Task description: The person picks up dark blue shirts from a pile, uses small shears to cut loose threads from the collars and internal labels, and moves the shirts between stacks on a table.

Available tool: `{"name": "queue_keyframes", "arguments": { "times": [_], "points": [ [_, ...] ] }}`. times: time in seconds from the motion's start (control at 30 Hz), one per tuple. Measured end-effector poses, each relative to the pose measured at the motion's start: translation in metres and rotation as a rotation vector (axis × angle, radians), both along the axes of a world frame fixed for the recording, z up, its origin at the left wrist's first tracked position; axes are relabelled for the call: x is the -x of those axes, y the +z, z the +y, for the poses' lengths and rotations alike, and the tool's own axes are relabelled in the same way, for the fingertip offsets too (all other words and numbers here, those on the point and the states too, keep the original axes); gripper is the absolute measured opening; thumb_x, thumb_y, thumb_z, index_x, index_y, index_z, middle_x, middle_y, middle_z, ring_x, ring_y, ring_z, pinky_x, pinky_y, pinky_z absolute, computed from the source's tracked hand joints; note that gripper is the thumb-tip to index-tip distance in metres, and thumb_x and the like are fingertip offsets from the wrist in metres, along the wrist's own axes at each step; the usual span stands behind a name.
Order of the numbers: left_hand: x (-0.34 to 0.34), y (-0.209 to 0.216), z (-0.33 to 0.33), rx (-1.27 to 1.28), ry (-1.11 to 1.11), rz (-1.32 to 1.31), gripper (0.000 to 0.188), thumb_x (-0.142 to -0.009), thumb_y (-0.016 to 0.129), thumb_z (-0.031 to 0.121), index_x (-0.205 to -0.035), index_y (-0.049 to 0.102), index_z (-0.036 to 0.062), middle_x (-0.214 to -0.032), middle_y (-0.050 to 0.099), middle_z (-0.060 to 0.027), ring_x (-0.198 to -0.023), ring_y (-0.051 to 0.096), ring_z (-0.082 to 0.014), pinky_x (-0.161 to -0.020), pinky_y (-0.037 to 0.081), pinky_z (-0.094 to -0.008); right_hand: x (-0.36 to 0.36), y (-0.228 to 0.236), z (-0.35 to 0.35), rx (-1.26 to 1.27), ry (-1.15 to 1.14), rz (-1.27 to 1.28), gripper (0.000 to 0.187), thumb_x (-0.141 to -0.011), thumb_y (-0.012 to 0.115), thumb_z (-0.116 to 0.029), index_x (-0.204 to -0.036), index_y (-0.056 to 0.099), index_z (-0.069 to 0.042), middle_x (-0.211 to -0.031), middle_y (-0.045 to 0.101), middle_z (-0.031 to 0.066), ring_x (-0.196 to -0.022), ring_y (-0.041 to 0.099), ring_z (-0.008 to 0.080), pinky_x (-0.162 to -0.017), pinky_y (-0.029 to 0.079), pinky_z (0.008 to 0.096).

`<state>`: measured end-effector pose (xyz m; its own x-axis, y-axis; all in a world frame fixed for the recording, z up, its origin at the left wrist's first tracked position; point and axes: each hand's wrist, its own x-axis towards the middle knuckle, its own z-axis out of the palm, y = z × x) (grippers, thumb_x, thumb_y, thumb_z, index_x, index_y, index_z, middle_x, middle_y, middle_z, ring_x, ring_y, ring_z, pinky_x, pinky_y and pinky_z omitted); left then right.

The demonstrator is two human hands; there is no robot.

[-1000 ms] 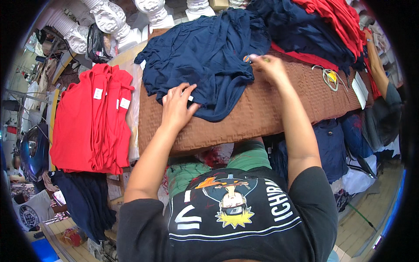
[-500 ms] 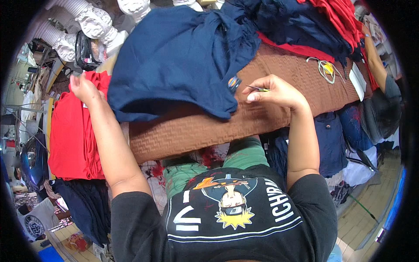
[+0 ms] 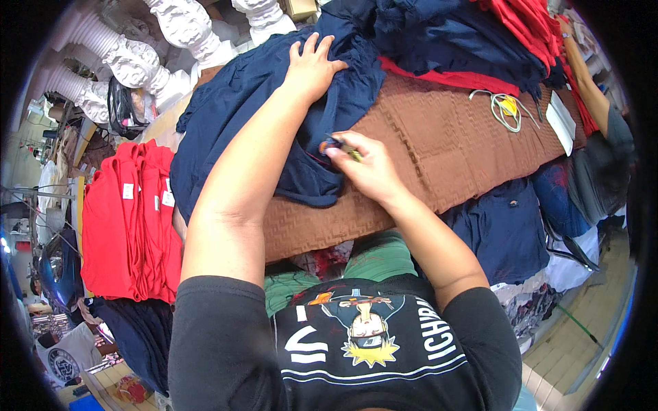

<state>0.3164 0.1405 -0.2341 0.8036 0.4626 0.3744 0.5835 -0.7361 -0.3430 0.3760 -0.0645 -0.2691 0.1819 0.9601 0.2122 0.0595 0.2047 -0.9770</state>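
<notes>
Left hand has shifted from the red stack at the left onto the navy garment, where it lies palm down with fingers spread; the right hand has moved leftward to the garment's near edge. Its fingers are closed around a small yellow-green tool, blurred, beside an orange-marked label; whether they also pinch the cloth cannot be told. Beneath the garment is a work surface covered in brown, zigzag-textured cloth. On its right part rest a looped pale cord with a yellow piece and a white card; farther back lies a heap of navy cloth topped with red. To the left hang folded red garments with white tags. Beyond the far edge stand at least 3 carved white columns; at right, another person's arm reaches in above a planked floor.
</notes>
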Motion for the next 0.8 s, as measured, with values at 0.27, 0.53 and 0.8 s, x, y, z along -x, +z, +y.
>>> {"name": "queue_keyframes", "arguments": {
  "times": [0.27, 0.53, 0.8],
  "points": [
    [0.024, 0.178, -0.025, 0.606, 0.022, -0.647, 0.026, -0.087, 0.048, 0.011, -0.106, 0.066, 0.0076, -0.096, 0.067, -0.0201, -0.092, 0.065, -0.029, -0.08, 0.05, -0.0391, -0.065, 0.113, -0.019, -0.06, -0.26, 0.399, 0.033, -0.086, 0.07, -0.039, -0.092, 0.064, -0.007, -0.07, 0.059, -0.0012, -0.056, 0.05, 0.005, -0.05, 0.037, 0.0204],
    [0.162, 0.301, -0.037, -0.001, -0.054, -0.735, 0.027, -0.084, 0.05, 0.009, -0.109, 0.06, 0.0063, -0.097, 0.064, -0.0192, -0.091, 0.063, -0.0305, -0.081, 0.049, -0.0403, -0.089, 0.22, 0.012, 0.123, -0.685, -0.982, 0.02, -0.08, 0.061, -0.008, -0.098, 0.069, -0.004, -0.093, 0.071, 0.0135, -0.082, 0.067, 0.0198, -0.071, 0.052, 0.0331],
    [0.262, 0.312, -0.067, -0.071, 0.085, -0.692, 0.033, -0.084, 0.051, 0.007, -0.117, 0.052, 0.005, -0.106, 0.059, -0.0212, -0.099, 0.059, -0.031, -0.085, 0.047, -0.0391, -0.075, 0.308, -0.073, -0.229, -0.71, -1.063, 0.023, -0.082, 0.059, -0.008, -0.104, 0.066, -0.006, -0.094, 0.07, 0.0138, -0.083, 0.067, 0.02, -0.073, 0.052, 0.0329]
  ]
}}
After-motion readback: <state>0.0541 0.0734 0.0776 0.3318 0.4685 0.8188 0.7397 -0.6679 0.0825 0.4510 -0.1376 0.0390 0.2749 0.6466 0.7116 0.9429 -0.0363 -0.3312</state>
